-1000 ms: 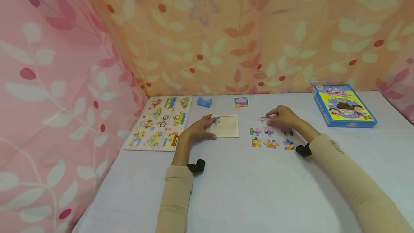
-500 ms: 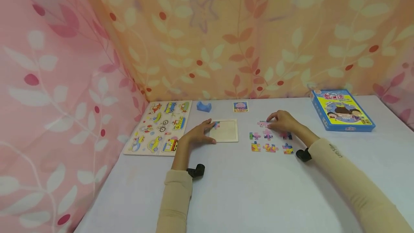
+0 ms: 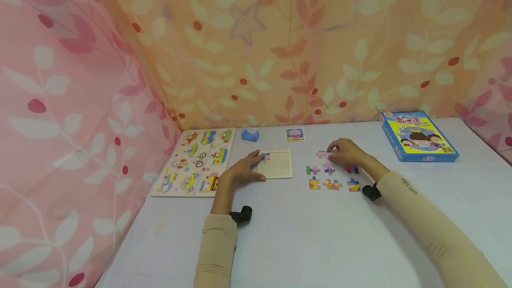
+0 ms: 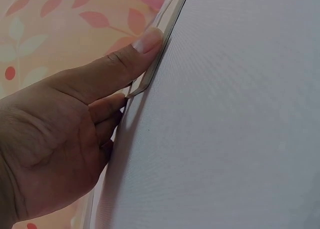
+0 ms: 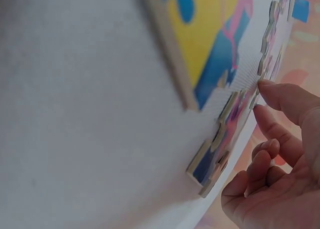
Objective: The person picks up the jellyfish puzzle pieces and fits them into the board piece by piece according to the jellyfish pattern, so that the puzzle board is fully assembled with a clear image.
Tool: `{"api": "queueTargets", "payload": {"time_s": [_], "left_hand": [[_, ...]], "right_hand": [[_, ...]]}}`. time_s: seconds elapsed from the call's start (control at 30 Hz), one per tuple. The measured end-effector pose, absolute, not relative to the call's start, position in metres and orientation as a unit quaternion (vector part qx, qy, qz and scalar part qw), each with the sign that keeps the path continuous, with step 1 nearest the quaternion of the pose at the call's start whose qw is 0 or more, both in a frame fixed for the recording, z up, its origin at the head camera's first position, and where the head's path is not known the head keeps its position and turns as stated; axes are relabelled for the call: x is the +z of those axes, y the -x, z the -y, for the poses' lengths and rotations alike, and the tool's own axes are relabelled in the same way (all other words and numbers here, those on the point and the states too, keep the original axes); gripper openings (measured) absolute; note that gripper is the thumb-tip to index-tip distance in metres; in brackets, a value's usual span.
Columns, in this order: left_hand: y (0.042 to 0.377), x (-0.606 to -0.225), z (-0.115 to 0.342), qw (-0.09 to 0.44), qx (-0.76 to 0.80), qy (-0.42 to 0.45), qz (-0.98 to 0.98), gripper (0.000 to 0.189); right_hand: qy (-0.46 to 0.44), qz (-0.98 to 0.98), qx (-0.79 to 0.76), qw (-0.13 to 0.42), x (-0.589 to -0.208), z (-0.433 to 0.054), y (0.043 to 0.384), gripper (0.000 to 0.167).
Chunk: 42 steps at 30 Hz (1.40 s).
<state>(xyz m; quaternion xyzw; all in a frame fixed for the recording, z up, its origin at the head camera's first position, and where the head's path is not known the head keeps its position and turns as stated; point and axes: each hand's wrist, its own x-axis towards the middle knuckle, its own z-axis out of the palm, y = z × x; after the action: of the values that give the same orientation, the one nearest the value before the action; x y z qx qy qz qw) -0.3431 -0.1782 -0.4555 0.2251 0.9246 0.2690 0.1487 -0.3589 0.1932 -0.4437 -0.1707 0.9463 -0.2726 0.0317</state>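
Observation:
My left hand (image 3: 243,168) holds the left side of a shallow wooden puzzle frame (image 3: 276,177). In the left wrist view the thumb (image 4: 149,41) lies along the frame's edge (image 4: 146,80), with the fingers round its corner. One puzzle piece (image 3: 266,158) sits in the frame's upper left corner. My right hand (image 3: 346,152) pinches a pink puzzle piece (image 3: 321,154) between thumb and forefinger, low over the table, at the far row of loose pieces. Nearer lie several others, among them a yellow piece (image 3: 314,184) and a blue-and-yellow piece (image 3: 354,185). The right hand partly covers one piece (image 3: 351,169).
Left of the frame lies a wooden board with vehicle pictures (image 3: 196,163). At the back are a blue block (image 3: 250,135) and a small picture card (image 3: 294,134). A blue-and-yellow box (image 3: 420,137) lies at the back right, before the patterned curtain (image 3: 280,57).
The head view has shifted slightly. My right hand has stayed at the far row with the pink puzzle piece at its fingertips; my left hand has stayed on the frame.

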Motion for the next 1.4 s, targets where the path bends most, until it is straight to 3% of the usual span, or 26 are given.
{"api": "queueTargets", "payload": {"time_s": [0.33,0.9,1.4], "left_hand": [[0.341,-0.457,0.182,0.156,0.269,-0.216,-0.925,0.088],[0.349,-0.453,0.18,0.153,0.263,-0.222,-0.926,0.089],[0.349,-0.455,0.18,0.159,0.265,-0.214,-0.926,0.089]], "right_hand": [[0.18,-0.925,-0.334,0.015,-0.443,-0.172,0.37,0.028],[0.273,-0.893,-0.355,0.047,-0.436,-0.067,0.379,0.025],[0.284,-0.901,-0.327,0.026,-0.441,-0.05,0.382,0.03]]}}
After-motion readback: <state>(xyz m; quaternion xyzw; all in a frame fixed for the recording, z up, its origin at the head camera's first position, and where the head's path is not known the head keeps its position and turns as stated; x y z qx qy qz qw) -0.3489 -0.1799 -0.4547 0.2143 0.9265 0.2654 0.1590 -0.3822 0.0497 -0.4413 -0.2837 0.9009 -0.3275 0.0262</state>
